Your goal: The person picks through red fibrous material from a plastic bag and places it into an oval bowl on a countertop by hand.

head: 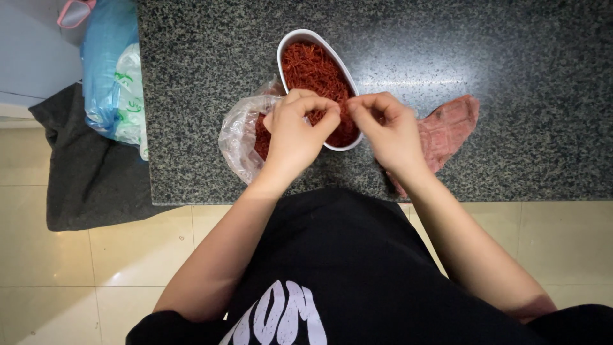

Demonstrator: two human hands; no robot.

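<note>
Speckled dark granite tabletop (511, 76), polished, edge toward the person. On it: one white oval dish (288, 39) heaped with thin red shreds; one crumpled clear plastic bag (237, 134) touching the dish's left side, also holding red shreds; one pink checked cloth (450, 124) just right of the dish.

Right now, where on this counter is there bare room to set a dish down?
The speckled dark granite counter is bare right of the white oval dish of red threads and beyond the pink cloth; also bare left of the dish. It is crowded around the clear plastic bag and both hands.
</note>
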